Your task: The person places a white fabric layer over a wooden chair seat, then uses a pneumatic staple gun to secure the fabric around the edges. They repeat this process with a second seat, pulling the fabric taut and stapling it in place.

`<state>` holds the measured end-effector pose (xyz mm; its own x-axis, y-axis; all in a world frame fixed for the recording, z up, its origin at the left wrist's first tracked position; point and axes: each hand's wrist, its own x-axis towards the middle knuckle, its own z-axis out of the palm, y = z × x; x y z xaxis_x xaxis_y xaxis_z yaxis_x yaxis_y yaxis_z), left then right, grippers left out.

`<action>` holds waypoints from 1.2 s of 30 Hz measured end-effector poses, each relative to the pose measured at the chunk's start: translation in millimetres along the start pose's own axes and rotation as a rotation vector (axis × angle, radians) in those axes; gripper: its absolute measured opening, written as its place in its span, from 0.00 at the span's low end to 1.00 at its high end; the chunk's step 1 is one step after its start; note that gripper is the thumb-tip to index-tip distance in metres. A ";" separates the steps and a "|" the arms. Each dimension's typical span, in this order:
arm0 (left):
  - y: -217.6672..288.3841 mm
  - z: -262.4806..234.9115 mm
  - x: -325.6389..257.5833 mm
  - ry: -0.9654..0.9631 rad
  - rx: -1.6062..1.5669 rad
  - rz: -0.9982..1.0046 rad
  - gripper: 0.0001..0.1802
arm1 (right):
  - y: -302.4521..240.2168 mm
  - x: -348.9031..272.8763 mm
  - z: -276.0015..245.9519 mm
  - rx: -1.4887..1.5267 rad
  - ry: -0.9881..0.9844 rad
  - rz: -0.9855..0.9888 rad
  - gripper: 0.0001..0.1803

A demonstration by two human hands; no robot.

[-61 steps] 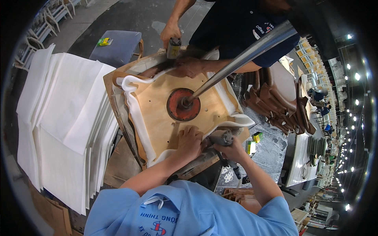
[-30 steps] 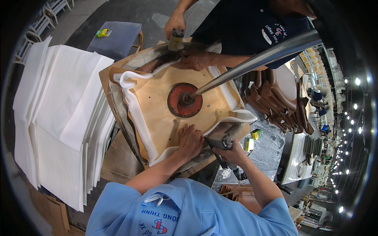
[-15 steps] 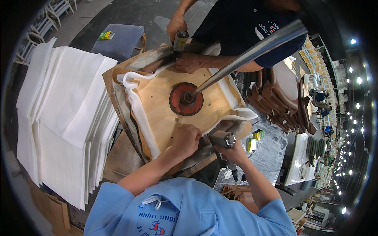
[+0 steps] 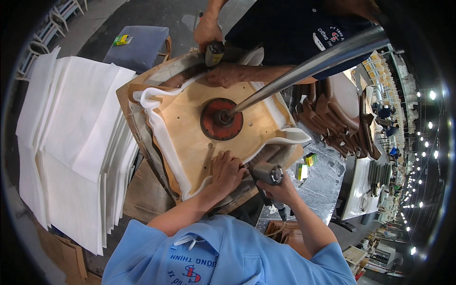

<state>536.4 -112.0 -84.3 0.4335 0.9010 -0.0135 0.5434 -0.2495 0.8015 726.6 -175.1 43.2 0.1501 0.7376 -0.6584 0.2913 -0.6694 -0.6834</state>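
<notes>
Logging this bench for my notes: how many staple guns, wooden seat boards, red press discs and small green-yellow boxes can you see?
Staple guns: 2
Wooden seat boards: 1
Red press discs: 1
Green-yellow boxes: 3
Total: 7

Single head-worn fisheye view, looking steeply down, close over the plywood seat panel point(image 4: 190, 128)

Left hand point(image 4: 227, 170) flat on plywood seat panel point(image 4: 190, 128), right hand point(image 4: 283, 191) gripping staple gun point(image 4: 267, 172).
</notes>
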 end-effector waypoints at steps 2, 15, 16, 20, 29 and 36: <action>0.1 -0.7 1.2 0.012 -0.011 0.006 0.09 | -4.0 0.6 0.1 0.005 -0.004 0.005 0.31; -1.9 2.9 6.0 -0.007 -0.037 -0.017 0.05 | -8.0 8.4 3.5 -0.067 0.001 0.107 0.34; -2.2 4.4 5.3 0.003 -0.035 -0.014 0.05 | -8.2 8.6 4.2 -0.056 0.000 0.108 0.34; -4.0 7.8 3.5 0.035 -0.038 0.017 0.05 | -10.1 10.0 7.1 -0.060 -0.008 0.089 0.33; -1.8 9.8 0.7 0.078 -0.035 0.029 0.04 | 3.7 21.9 15.1 -0.194 0.064 -0.239 0.30; -21.2 -2.1 14.5 0.016 -0.007 0.226 0.04 | -2.7 15.3 9.8 -0.102 0.023 0.000 0.28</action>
<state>529.7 -92.9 -100.2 0.5326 0.8278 0.1765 0.4287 -0.4436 0.7871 718.9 -162.9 31.8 0.1716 0.7403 -0.6500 0.3858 -0.6576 -0.6471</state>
